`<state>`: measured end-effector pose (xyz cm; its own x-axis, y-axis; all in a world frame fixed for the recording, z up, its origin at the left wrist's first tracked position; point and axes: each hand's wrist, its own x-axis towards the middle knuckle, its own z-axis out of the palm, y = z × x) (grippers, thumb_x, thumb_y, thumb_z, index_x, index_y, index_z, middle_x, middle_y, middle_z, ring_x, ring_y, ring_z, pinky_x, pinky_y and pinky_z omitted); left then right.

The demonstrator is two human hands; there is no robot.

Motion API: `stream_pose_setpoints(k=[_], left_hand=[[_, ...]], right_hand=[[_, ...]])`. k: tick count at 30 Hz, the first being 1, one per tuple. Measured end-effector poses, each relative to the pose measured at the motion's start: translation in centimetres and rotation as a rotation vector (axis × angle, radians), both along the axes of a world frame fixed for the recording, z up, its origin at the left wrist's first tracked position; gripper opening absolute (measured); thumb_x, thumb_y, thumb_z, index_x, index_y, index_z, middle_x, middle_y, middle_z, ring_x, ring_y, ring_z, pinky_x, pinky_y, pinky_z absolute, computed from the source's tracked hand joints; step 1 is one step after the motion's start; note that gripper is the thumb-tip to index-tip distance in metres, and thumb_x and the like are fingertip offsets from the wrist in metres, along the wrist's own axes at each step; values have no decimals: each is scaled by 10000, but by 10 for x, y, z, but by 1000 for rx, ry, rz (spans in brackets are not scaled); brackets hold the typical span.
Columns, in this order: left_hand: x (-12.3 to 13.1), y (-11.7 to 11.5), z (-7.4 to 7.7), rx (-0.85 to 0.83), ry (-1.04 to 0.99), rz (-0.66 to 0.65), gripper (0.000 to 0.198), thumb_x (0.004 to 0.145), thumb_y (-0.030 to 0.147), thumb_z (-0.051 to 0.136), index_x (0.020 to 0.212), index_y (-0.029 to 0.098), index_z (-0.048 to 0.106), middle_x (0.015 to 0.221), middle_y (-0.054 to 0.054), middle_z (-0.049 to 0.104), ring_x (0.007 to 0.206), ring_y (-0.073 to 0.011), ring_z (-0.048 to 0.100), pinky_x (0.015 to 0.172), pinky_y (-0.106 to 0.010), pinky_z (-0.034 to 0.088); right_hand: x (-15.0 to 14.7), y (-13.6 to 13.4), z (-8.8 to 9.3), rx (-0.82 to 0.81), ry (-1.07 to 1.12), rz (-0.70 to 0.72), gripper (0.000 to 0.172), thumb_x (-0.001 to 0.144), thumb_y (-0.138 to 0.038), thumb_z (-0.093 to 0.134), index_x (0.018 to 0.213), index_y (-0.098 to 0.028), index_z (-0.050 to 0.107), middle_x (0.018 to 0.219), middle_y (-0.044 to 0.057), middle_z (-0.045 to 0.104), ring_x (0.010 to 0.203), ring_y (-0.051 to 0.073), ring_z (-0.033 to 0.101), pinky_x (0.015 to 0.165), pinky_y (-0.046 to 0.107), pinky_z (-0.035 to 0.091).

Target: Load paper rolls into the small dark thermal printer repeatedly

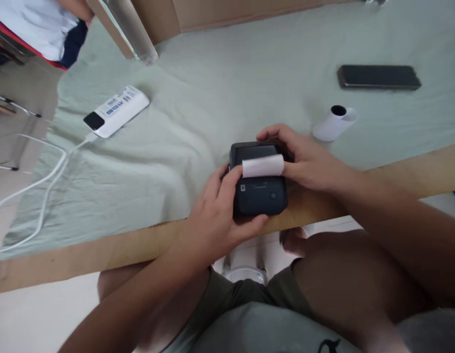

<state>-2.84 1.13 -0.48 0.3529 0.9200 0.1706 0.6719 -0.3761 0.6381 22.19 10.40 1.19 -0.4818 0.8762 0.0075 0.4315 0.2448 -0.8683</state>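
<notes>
A green-clothed table (220, 88) lay ahead. At its near edge sat a small black printer (260, 196), its long axis running away from the person, button face pointing toward them. The left hand (216, 220) clasped its near left side; the right hand (304, 159) gripped its far right. A paper strip (263, 165) lay crosswise on top. A spare roll (334, 123) lay near.

Table (102, 250), green cloth (213, 88): power bank (117, 111), phone (378, 77), paper roll (332, 124), printer (260, 193).
</notes>
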Motion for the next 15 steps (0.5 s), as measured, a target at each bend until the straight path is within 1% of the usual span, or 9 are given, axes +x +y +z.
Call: stream_pose_setpoints(k=[2,3,4,6,7,9,10,12,15], left_hand=[[0,-1,-4,18,8,34,1077,948,603,885,1788,219,333,1770,-247,564,1610,-472,628,1296,-658,596],[-1,-1,-6,29,17,36,1131,944,636,892,1803,200,299,1777,-258,561,1625,-481,615,1304,-658,590],[-2,-1,-7,32,34,28,1147,949,664,892,1805,186,297,1774,-265,567,1633,-485,609,1306,-658,588],[-6,0,-5,23,74,1,1091,965,683,891,1773,169,368,1735,-263,613,1617,-477,629,1303,-648,593],[-8,1,-4,18,93,-7,1048,971,665,900,1753,170,408,1713,-252,639,1601,-467,647,1298,-639,599],[-11,3,-1,23,120,-9,1004,964,613,934,1734,185,451,1689,-228,673,1577,-449,675,1283,-621,615],[-12,4,1,30,129,-11,1008,958,596,950,1737,190,456,1691,-222,677,1575,-443,679,1278,-612,620],[-15,5,2,58,144,-23,1030,952,601,968,1749,191,460,1698,-215,682,1572,-432,688,1274,-589,624],[-19,7,2,123,177,-42,1038,951,672,962,1742,184,498,1701,-217,693,1560,-423,705,1288,-572,617]], right_hand=[[1,-5,-4,71,-24,-95,623,967,-605,673,1469,-239,634,1465,129,706,1256,278,720,1091,476,650],[3,-7,-5,119,-59,-152,591,989,-593,651,1460,-237,659,1434,131,699,1245,274,710,1079,468,640],[5,-9,-5,161,-100,-201,559,1019,-594,619,1441,-234,688,1353,129,706,1194,269,706,1047,462,632],[8,-11,-5,204,-175,-250,561,1079,-630,538,1426,-228,716,1127,107,708,1036,259,692,964,456,617],[10,-12,-5,198,-199,-241,589,1101,-650,497,1459,-229,702,1034,91,699,971,259,680,936,456,610],[11,-13,-5,171,-219,-192,663,1116,-693,446,1559,-237,633,961,76,712,921,273,683,913,463,606],[11,-13,-5,159,-231,-167,698,1116,-715,429,1604,-244,592,990,81,740,934,284,699,922,473,610],[11,-14,-5,133,-264,-127,747,1111,-761,408,1657,-265,531,1138,106,798,1030,313,745,994,513,620],[9,-14,-3,100,-313,-97,779,1099,-789,397,1681,-281,501,1352,136,799,1197,354,770,1102,579,619]])
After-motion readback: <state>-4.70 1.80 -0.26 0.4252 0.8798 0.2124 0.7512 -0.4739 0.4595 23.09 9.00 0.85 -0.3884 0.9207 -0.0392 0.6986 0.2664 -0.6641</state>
